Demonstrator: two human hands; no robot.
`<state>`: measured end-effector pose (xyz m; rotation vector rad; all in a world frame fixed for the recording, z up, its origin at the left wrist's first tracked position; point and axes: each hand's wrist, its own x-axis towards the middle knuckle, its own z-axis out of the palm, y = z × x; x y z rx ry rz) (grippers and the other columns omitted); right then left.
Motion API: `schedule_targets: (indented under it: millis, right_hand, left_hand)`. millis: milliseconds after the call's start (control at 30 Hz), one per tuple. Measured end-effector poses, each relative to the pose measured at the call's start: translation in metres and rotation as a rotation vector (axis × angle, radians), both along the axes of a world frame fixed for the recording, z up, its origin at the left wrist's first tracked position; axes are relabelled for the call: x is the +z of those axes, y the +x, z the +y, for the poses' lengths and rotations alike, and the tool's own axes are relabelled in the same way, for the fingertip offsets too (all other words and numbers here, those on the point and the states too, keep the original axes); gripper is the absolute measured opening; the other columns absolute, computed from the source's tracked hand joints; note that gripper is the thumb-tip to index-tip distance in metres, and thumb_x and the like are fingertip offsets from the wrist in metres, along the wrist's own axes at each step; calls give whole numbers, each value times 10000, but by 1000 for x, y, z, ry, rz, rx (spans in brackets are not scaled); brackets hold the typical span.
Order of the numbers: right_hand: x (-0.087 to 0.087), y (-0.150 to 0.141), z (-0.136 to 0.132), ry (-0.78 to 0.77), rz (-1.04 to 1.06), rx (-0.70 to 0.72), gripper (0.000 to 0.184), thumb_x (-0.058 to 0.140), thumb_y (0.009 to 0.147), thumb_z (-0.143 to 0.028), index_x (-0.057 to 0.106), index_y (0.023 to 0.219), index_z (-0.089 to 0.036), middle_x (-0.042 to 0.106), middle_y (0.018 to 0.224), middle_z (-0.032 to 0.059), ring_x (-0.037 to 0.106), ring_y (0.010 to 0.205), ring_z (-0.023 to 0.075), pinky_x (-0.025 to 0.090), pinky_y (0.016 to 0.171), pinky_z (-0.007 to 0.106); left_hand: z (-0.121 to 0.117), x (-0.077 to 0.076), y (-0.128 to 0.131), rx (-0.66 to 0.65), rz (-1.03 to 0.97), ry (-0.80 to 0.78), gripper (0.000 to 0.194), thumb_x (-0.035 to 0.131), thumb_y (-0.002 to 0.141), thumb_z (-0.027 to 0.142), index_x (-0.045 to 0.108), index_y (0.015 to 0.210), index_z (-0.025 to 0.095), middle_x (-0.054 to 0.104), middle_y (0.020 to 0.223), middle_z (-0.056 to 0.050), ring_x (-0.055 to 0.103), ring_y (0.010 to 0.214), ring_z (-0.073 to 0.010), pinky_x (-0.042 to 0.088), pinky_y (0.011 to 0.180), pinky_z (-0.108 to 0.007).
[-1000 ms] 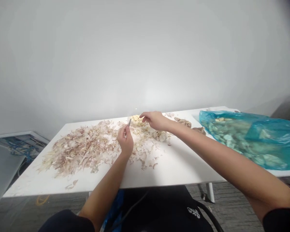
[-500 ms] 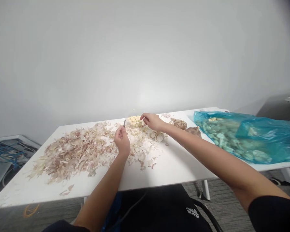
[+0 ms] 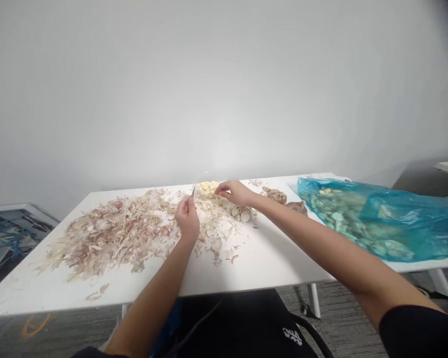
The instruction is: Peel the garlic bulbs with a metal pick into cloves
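Left hand pinches a small metal pick near peeled garlic cloves on the worktop; right hand, half-curled, sits just beside them, its hold impossible to tell.

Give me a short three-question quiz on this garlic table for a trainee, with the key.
1. What does the left hand pinch? A) a thin tool B) a whole garlic bulb C) a corner of plastic
2. True or false: the right hand is nearer the pale peeled garlic cloves than the blue plastic bag.
3. Fill in: the large heap on the left of the white table is papery garlic ____.

Key: 1 A; 2 true; 3 skins.
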<state>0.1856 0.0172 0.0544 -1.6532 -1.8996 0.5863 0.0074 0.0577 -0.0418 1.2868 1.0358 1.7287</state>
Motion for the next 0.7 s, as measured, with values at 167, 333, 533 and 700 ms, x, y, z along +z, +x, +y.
schedule_targets:
  millis: [167, 333, 533, 700]
  right_hand:
    - [2, 0, -1, 17, 123, -19, 141, 630, 842, -220, 749, 844, -145, 597, 1374, 151, 421, 1428, 261, 254, 1220, 439]
    - [7, -9, -5, 6, 430, -35, 813, -107, 940, -583, 344, 1494, -195, 384, 1553, 164, 519, 1331, 185, 475, 1046, 419]
    - [2, -58, -11, -199, 1295, 2, 948, -121, 797, -780, 223, 1514, -263, 568, 1315, 122, 649, 967, 205, 554, 864, 418]
    - [28, -105, -34, -215, 1340, 135, 1006, -46, 815, -800, 151, 1570, -164, 409, 1536, 121, 480, 1361, 268, 451, 1086, 420]
  left_hand:
    - [3, 3, 2, -23, -32, 10, 320, 630, 838, 422, 673, 960, 130, 613, 730, -18, 573, 672, -108, 485, 671, -228]
    - [-5, 25, 0, 35, -94, 69, 286, 583, 878, 413, 629, 956, 142, 586, 742, -7, 573, 696, -104, 489, 727, -234]
    - [-43, 60, 19, 46, -90, 164, 209, 517, 932, 376, 564, 1007, 186, 633, 972, -48, 621, 937, -139, 486, 894, -269]
    - [-4, 79, 20, 43, -133, -29, 129, 477, 923, 223, 544, 827, 169, 584, 771, -10, 589, 765, -135, 489, 815, -287]
